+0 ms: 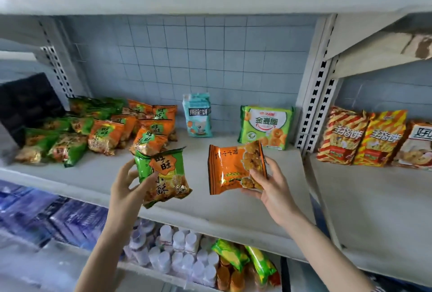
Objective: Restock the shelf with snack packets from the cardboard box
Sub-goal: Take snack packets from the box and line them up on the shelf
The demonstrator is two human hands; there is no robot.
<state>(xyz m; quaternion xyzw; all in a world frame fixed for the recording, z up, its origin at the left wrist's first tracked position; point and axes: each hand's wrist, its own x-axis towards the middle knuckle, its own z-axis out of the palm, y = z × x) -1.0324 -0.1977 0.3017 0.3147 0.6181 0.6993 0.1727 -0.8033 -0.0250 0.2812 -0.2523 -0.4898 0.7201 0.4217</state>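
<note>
My left hand [127, 186] grips a green and orange snack packet [166, 174] by its left edge, above the front of the white shelf [210, 207]. An orange snack packet [230, 170] is held in my right hand [268, 186] by its right end, thumb on the front. Both packets hang just above the shelf's middle. A pile of green and orange packets [100, 128] lies on the shelf's left part. The cardboard box is out of view.
A pale blue packet [198, 116] and a green ring-snack bag [266, 128] stand at the shelf's back. Striped bags [360, 137] fill the right bay beyond a slotted upright [315, 104]. A black box [25, 104] sits far left. Bottles [175, 252] stand below.
</note>
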